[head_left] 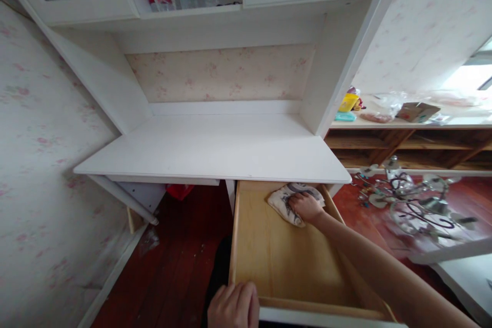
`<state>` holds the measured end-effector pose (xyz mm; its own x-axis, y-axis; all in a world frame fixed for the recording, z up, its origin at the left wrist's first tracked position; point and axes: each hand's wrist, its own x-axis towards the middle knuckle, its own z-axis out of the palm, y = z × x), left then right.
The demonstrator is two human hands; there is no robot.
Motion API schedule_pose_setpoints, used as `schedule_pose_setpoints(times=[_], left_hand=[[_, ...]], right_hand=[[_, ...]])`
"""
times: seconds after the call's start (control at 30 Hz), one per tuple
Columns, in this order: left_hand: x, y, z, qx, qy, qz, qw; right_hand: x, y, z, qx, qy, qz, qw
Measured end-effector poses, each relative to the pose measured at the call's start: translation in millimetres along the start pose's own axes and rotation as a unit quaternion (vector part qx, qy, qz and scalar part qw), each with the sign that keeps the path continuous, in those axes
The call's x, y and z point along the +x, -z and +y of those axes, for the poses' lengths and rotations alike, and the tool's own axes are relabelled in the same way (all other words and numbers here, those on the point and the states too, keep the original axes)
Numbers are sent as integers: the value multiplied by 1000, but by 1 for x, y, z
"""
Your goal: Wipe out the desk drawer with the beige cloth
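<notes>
Cloth (286, 200) under right hand (305, 207), seemingly flat in drawer (277, 261).

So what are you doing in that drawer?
A person has a wooden drawer pulled out from under a white desk. The right hand presses a patterned cloth onto the drawer's bottom, near the back right corner. The left hand rests on the drawer's front edge. Apart from the cloth, the drawer looks bare inside.

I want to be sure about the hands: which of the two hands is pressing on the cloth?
The right hand presses the patterned cloth at the drawer's back; the left hand rests on its front edge.
</notes>
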<state>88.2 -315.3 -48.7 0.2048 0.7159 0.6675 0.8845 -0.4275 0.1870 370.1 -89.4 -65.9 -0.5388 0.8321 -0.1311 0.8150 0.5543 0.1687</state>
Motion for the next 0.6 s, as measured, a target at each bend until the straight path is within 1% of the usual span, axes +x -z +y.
schedule_pose_setpoints(times=[0.1,0.17,0.27,0.37,0.5,0.53,0.6], left_hand=[[0,1,0,-6,8,-8,1000],[0,2,1,-9,7,-17,1000],[1,4,1,-15,5,-22,1000],[2,6,2,-21,12,-21,999],[1,6,3,-25,23,-22,999],[1,5,3,-24,24,-21,999],[1,5,2,-25,21,-23,999]], right_hand=[[-18,6,19,-6,-44,-39,998],[-25,10,22,-6,-65,-64,996],[-32,17,13,-1,-77,-98,992],[-49,24,-1,6,-62,-129,990],[-87,30,-17,33,-21,-171,984],[-98,30,-20,48,-22,-180,982],[-117,28,-26,97,-54,-194,975]])
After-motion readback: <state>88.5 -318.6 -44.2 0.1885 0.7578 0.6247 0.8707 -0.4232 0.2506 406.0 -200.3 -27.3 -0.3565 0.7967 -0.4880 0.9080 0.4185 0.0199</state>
